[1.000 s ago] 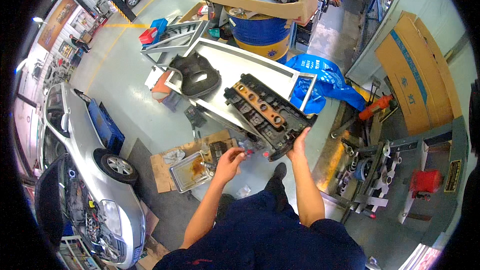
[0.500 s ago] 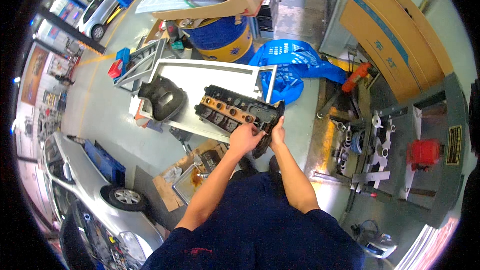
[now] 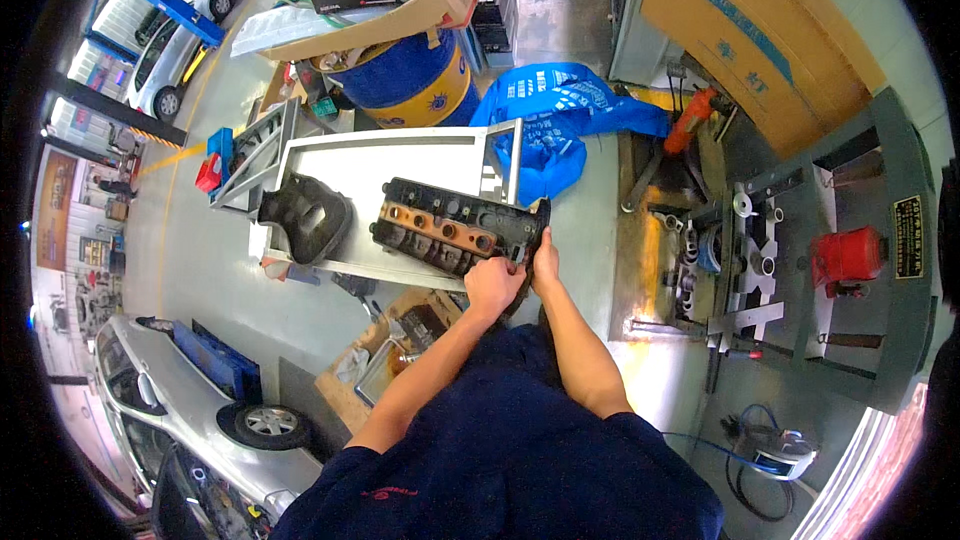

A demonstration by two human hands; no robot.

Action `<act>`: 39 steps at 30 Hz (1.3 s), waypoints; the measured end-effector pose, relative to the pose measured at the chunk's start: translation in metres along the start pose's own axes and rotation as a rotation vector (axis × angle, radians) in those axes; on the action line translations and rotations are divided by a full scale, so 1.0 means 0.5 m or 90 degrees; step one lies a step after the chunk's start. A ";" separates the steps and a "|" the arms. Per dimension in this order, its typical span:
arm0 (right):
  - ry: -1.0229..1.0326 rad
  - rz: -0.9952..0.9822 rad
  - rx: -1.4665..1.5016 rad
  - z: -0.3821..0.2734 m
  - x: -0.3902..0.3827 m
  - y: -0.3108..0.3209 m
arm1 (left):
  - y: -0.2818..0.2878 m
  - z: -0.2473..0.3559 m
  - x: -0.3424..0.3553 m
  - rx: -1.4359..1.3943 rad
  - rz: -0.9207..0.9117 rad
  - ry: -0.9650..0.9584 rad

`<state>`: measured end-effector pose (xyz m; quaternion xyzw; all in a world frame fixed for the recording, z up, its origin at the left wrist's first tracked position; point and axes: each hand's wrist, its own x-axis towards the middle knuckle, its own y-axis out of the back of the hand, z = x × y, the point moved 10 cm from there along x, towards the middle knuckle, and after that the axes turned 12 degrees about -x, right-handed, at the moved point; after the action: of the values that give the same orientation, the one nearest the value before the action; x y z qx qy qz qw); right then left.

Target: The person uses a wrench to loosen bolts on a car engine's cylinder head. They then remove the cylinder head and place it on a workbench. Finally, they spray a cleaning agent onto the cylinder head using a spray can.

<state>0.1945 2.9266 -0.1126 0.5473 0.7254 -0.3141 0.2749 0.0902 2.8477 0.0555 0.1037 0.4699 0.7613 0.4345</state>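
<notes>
A black engine cover [image 3: 430, 208] with a copper-coloured strip and several round holes is held over a metal-framed panel with a white face [image 3: 390, 155]. My right hand [image 3: 546, 262] grips its right end from below, thumb along the edge. My left hand [image 3: 492, 285] has its fingers curled on the cover's near edge, close to that same end; the fingertips are partly hidden. A moulded black plastic piece [image 3: 310, 222] lies on the panel, left of the cover.
A blue-and-yellow drum [image 3: 410, 80] stands behind the panel beside blue sheeting [image 3: 540, 160]. A grey press frame [image 3: 880, 330] and a leaning cardboard sheet [image 3: 740, 50] are right. A silver car [image 3: 170, 380] stands left, near a cardboard piece [image 3: 345, 380] with a pan on the floor.
My left hand has moved up and right from empty air onto the cover, which now lies more nearly horizontal. The view has swung, shifting the surroundings.
</notes>
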 end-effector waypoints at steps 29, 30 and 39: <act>0.070 0.093 -0.146 0.030 0.072 0.022 | -0.020 0.000 -0.030 -0.033 -0.019 -0.054; 0.076 0.100 -0.144 0.031 0.075 0.020 | -0.021 -0.002 -0.030 -0.038 -0.017 -0.057; 0.074 0.050 -0.111 0.022 0.055 0.011 | -0.030 -0.036 -0.025 -0.093 -0.039 0.001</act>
<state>0.1938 2.9364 -0.1412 0.5663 0.7427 -0.2068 0.2912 0.0962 2.8294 0.0366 0.0562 0.4163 0.7801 0.4636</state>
